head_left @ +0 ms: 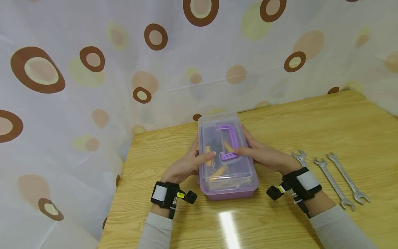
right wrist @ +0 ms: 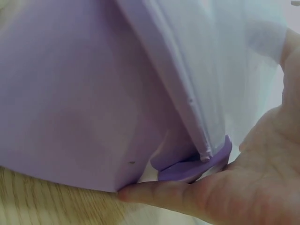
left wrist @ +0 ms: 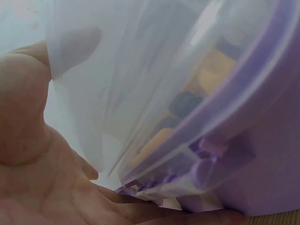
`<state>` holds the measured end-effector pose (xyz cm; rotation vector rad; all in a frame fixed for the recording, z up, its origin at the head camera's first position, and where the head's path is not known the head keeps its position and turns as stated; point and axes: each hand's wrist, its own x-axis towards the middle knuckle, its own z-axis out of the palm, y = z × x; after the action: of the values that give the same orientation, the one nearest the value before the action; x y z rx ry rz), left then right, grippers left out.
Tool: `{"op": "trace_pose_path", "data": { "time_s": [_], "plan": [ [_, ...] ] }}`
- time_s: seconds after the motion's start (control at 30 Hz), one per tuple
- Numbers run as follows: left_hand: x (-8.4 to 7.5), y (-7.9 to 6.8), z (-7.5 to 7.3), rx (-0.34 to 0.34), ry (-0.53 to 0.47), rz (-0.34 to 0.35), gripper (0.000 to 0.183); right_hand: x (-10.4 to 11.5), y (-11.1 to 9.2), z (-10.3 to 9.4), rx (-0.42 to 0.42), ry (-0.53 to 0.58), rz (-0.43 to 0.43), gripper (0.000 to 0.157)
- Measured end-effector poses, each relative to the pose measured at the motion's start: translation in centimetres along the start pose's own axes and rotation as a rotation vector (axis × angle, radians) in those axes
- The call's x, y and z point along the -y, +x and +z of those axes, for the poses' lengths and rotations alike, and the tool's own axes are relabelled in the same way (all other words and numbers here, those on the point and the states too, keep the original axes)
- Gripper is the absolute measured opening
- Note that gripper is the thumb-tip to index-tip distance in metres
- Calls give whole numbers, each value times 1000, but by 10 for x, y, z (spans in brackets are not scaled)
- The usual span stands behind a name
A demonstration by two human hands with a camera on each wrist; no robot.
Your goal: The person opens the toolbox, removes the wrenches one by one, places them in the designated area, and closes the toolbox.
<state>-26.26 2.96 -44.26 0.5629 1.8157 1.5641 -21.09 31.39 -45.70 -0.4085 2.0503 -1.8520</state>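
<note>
A purple plastic toolbox (head_left: pixel 230 195) with a clear lid (head_left: pixel 214 121) and a purple folding handle (head_left: pixel 233 138) rests on the wooden table. My left hand (head_left: pixel 183 166) grips its left side, thumb over the lid, fingers along the side by the hinge-like purple parts (left wrist: pixel 206 166). From the right, my right hand (head_left: pixel 264 155) grips the other side, its thumb on the lid beside the handle. In the right wrist view a purple latch (right wrist: pixel 197 166) lies against the right fingers. Orange-handled things (head_left: pixel 219 171) show blurrily through the lid.
To the right on the wooden table (head_left: pixel 273 221) lie three metal open-ended wrenches, the rightmost wrench (head_left: pixel 346 176) farthest from the box. One is partly covered by my right wrist. A patterned cloth (head_left: pixel 186 52) hangs behind the table and along its left side.
</note>
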Motion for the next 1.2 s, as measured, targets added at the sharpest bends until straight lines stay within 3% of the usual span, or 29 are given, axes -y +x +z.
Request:
{"op": "trace_pose_path", "data": {
  "time_s": [0.63,1.2],
  "plan": [
    [1,-9,-8,11,-18,-28,88,-1,3,13,8,26,-9,99],
    [7,-22,-10,12,-39,0,81,-2,8,28,-25,24,-38,96]
  ]
}}
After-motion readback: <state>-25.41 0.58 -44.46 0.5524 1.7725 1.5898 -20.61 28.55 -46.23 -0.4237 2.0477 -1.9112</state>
